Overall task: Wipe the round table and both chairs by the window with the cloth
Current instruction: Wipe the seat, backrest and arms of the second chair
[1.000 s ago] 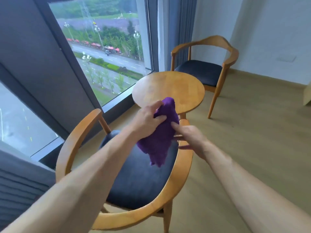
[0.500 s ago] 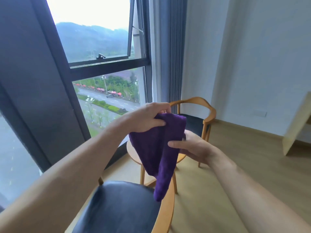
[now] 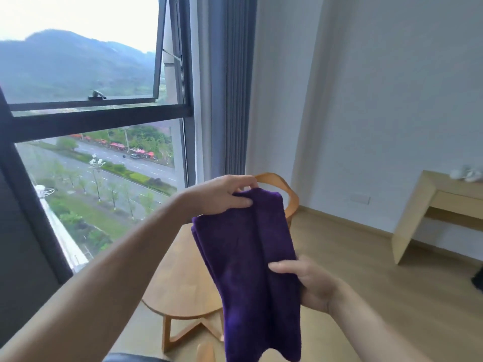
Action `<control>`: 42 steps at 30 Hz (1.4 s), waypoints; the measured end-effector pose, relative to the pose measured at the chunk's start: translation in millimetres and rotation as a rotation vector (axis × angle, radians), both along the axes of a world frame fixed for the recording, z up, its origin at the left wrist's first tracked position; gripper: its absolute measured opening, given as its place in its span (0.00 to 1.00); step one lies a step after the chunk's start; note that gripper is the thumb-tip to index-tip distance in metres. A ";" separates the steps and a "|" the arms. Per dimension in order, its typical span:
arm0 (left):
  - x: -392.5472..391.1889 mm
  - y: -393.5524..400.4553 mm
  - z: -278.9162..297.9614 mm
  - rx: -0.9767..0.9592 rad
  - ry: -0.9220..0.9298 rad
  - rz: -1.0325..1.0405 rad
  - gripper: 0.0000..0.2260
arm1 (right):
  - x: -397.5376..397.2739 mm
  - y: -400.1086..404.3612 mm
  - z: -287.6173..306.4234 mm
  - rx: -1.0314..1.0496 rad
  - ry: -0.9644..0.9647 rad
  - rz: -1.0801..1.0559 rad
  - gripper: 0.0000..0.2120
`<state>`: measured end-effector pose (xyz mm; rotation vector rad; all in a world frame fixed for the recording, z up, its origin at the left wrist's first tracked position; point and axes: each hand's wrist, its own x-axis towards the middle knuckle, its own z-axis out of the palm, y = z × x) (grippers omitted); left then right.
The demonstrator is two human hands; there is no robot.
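- Your left hand (image 3: 222, 195) pinches the top edge of the purple cloth (image 3: 251, 267), thumb in front and fingers curled behind it.
- Your right hand (image 3: 311, 283) grips the cloth's right edge lower down, thumb across the front.
- The cloth hangs folded lengthwise, held in the air above the round table (image 3: 183, 280).
- Beyond the table, the far chair (image 3: 290, 194) shows only its curved back.
- Right of the table lies open wood floor (image 3: 366, 270).

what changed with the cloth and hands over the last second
The cloth was lifted from over the near chair to hang above the table. The right hand went from touching it to pinching its side. The left hand kept its grip on the top edge.
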<state>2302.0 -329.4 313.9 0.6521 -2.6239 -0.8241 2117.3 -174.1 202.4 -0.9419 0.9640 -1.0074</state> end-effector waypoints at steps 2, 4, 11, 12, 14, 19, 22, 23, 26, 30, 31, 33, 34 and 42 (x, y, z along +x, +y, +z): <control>-23.1 -25.4 2.9 -0.009 -0.018 -0.005 0.05 | -19.2 -19.8 6.4 0.049 -0.003 -0.017 0.17; -49.8 -44.5 3.9 -0.083 -0.055 -0.025 0.06 | -38.3 -39.1 6.7 0.127 0.051 -0.059 0.15; -128.4 -82.6 -7.3 -0.348 -0.007 -0.129 0.09 | -123.1 -117.2 -19.5 0.237 -0.195 -0.262 0.18; -140.0 -86.9 -11.5 -0.360 -0.016 -0.169 0.09 | -138.3 -130.2 -21.2 0.197 -0.247 -0.273 0.18; -163.6 -94.5 -22.7 -0.380 -0.120 -0.251 0.13 | -171.5 -157.1 -19.1 0.098 -0.311 -0.275 0.20; -212.5 -140.4 -41.8 0.023 -0.300 -0.267 0.13 | -256.4 -217.5 -5.9 -0.071 -0.195 -0.004 0.22; -259.3 -183.1 -54.7 0.064 -0.039 -0.044 0.27 | -306.0 -250.9 -8.1 -0.083 -0.098 0.096 0.20; -278.6 -192.4 -61.2 0.175 -0.055 -0.032 0.33 | -322.1 -261.4 -9.4 -0.083 -0.066 0.107 0.20; -334.3 -226.8 -100.0 0.445 -0.183 0.003 0.29 | -368.7 -301.2 -15.1 -0.082 0.042 0.083 0.18; -388.8 -275.8 -135.7 0.453 -0.199 0.175 0.14 | -413.9 -363.1 -25.3 -0.013 0.200 -0.026 0.15; -399.9 -289.9 -140.4 0.450 -0.198 0.208 0.13 | -423.6 -379.7 -27.6 -0.005 0.229 -0.028 0.15; -418.5 -320.6 -144.8 0.450 -0.195 0.250 0.10 | -442.0 -414.5 -32.2 0.004 0.283 -0.022 0.15; -424.8 -337.3 -146.3 0.455 -0.190 0.263 0.08 | -450.0 -432.7 -35.5 0.016 0.298 -0.025 0.15; -432.2 -479.2 -197.8 0.610 -0.144 0.373 0.07 | -493.4 -587.2 -105.0 0.101 0.441 -0.013 0.11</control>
